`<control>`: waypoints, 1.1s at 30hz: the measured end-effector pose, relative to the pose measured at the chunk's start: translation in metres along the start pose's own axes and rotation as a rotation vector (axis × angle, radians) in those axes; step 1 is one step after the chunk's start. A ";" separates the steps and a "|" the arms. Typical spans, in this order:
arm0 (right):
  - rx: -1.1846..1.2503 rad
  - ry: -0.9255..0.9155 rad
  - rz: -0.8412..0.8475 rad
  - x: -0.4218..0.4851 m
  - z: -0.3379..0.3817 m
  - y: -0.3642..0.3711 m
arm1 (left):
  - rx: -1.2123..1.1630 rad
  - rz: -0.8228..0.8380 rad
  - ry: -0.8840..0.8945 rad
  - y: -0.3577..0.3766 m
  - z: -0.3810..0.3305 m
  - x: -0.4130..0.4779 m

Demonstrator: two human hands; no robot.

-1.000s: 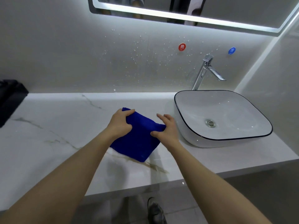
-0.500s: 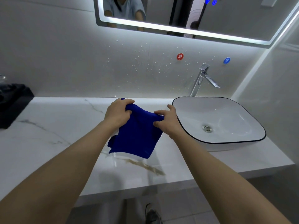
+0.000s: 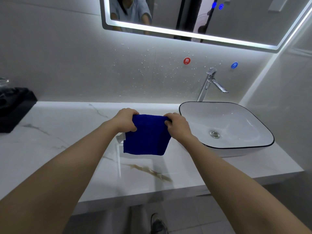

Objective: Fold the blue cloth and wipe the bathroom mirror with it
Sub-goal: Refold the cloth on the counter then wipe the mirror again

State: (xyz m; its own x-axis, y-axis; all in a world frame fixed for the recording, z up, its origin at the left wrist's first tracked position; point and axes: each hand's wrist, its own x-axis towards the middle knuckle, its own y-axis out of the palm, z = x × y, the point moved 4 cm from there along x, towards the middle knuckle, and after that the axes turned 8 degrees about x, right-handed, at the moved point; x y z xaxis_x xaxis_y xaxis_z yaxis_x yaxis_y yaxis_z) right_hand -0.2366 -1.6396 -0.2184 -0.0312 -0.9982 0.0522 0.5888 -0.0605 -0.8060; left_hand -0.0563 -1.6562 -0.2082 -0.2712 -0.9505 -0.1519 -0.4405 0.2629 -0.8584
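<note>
The blue cloth (image 3: 146,137) hangs folded above the marble counter (image 3: 67,141), with a small white tag sticking out at its left edge. My left hand (image 3: 125,119) grips its top left corner and my right hand (image 3: 177,126) grips its top right corner. The cloth's lower edge is clear of the counter. The bathroom mirror (image 3: 236,19) with a lit border runs along the top of the wall, and only its lower part is in view.
A white basin with a black rim (image 3: 224,125) sits on the counter right of my hands, under a chrome tap (image 3: 211,81). A black object (image 3: 13,107) lies at the counter's far left. Water drops speckle the wall below the mirror.
Both hands lifted the cloth off the counter, so it now hangs between them. The view tilted up and shows more of the mirror.
</note>
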 end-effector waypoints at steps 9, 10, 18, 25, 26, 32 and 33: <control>0.291 -0.005 0.084 -0.014 -0.009 -0.006 | -0.146 0.019 0.014 0.014 0.010 -0.009; 0.319 0.011 0.086 -0.014 -0.013 -0.005 | -0.220 0.037 0.013 0.018 0.011 -0.011; 0.197 0.163 0.136 -0.002 -0.066 0.040 | -0.358 0.191 -0.194 0.087 0.043 0.009; 0.172 0.179 0.003 0.036 -0.107 0.085 | -0.277 -0.075 -0.234 0.133 0.064 0.056; 0.181 0.179 -0.003 0.041 -0.112 0.089 | -0.276 -0.103 -0.230 0.138 0.067 0.063; 0.410 0.308 0.037 0.049 -0.146 0.123 | -0.312 -0.029 -0.277 0.179 0.091 0.086; 0.419 0.332 0.087 0.047 -0.149 0.128 | -0.298 0.006 -0.282 0.185 0.092 0.085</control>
State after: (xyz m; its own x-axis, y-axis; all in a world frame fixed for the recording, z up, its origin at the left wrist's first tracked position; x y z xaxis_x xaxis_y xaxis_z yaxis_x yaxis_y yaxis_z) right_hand -0.2834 -1.6950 -0.4069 -0.1817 -0.9515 -0.2482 0.8701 -0.0379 -0.4915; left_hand -0.0819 -1.7039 -0.4251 -0.0476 -0.9460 -0.3207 -0.6799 0.2659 -0.6834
